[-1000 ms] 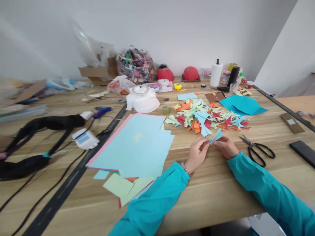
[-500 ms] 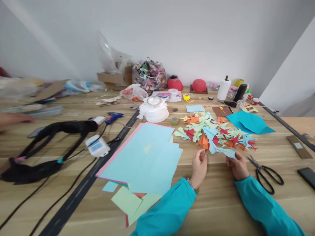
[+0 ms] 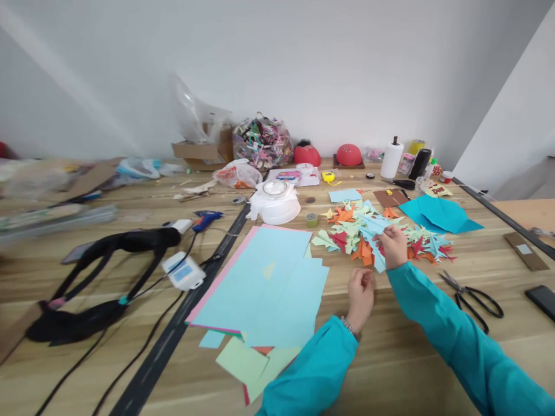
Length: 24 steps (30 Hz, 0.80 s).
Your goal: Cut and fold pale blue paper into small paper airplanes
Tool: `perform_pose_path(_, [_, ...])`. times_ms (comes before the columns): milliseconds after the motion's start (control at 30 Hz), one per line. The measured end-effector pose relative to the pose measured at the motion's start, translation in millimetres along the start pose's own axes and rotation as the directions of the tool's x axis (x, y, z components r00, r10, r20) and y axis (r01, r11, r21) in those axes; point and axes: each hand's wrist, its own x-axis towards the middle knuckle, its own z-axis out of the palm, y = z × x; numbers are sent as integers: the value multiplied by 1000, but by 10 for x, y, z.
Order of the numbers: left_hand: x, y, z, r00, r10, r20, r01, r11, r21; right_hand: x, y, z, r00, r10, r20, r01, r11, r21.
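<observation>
A pile of folded paper cranes (image 3: 353, 231) in green, orange, red and light blue lies right of the middle of the table. Over its front edge, my right hand (image 3: 393, 247) has its fingers closed on a light blue paper crane (image 3: 373, 224), partly hidden by the fingers. My left hand (image 3: 361, 294) rests just in front of the pile, fingers curled together, with nothing visible in them. To the right of my right hand lie black-handled scissors (image 3: 470, 294). Left of my left hand are stacked light blue paper sheets (image 3: 264, 283).
Green paper squares (image 3: 241, 359) lie in front of the sheets. A blue glue gun (image 3: 207, 221), a white box (image 3: 184, 271) with cables and a black strap frame (image 3: 78, 323) are at left. Behind are a white lidded container (image 3: 277, 208), tape (image 3: 311, 219) and teal paper (image 3: 437, 214).
My right hand has moved forward and left onto the pile with the light blue crane. My left hand stays low in front. A hand at the far left has gone out of view.
</observation>
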Motion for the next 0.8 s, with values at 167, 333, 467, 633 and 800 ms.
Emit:
perform_pose_path(167, [5,-8,-15,999,26,32,-27,999,30,-97,165,57,972,190,139,-170,975,-144])
perform_pose_path(333, [2,-11,-23,998,52,30,-53,998,35,-321,184,-285,978,156,137,-121,965,-232])
perform_pose_path(467, [-5,-1,-30,997,60,40,-62,996,59,-516,273,-745,998,34,59,-15,957,-289])
perform_pose_path(633, [-23,-1,-30,993,95,75,-102,990,97,-513,497,-1150,996,-43,-80,11,931,-366])
perform_pose_path(800, [-63,-6,10,976,181,119,-203,955,218,-372,604,-1162,997,-31,-65,2,918,-396])
